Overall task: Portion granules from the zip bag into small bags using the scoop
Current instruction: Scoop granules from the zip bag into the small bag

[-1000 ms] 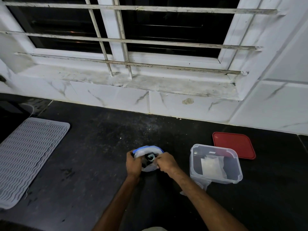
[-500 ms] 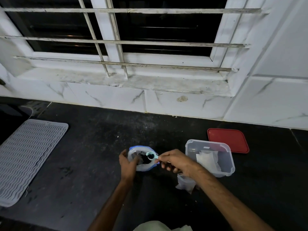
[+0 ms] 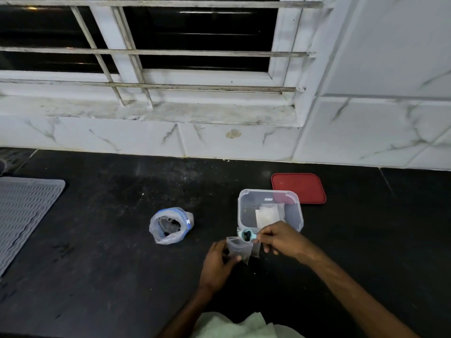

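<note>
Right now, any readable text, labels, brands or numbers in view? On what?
None legible.
Clear container: small pale label on its far wall, too small and blurred to read.
Zip bag: blue zip strip only, no print visible.
Red lid, scoop, small bag: no markings visible.

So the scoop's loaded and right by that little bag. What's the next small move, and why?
Probably tip the scoop into the small bag. The right hand holds it, dark granules in its bowl, at the bag's open mouth, and the left hand steadies the bag.
</note>
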`<act>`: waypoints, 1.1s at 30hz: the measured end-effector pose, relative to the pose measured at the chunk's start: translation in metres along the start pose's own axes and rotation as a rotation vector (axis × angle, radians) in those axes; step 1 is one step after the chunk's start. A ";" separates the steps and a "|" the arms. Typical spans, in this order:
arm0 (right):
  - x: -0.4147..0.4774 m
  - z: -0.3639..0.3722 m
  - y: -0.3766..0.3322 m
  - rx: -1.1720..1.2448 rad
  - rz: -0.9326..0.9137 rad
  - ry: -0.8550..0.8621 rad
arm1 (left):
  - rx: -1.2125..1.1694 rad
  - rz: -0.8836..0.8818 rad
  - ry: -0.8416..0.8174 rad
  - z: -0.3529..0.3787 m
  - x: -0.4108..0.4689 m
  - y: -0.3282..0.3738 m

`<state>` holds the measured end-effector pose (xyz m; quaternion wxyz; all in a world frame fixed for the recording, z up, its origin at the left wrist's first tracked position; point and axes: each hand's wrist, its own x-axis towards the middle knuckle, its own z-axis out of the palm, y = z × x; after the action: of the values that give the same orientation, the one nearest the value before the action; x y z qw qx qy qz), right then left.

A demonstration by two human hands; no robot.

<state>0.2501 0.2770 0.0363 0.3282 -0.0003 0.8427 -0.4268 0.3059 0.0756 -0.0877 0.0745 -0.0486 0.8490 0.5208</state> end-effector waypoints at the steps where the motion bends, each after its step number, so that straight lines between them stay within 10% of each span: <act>1: 0.001 0.002 0.002 -0.048 -0.015 0.008 | 0.015 -0.005 0.008 0.002 0.002 -0.002; 14: -0.001 0.037 -0.004 -1.078 -0.343 0.205 | 0.035 0.058 0.083 0.017 0.002 0.000; 33: 0.009 0.056 0.035 -0.321 -0.340 0.628 | 0.026 0.034 0.063 0.020 0.003 -0.003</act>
<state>0.2843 0.2569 -0.0174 -0.0252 -0.0606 0.9461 -0.3171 0.3047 0.0919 -0.0993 0.0396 -0.0495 0.8584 0.5090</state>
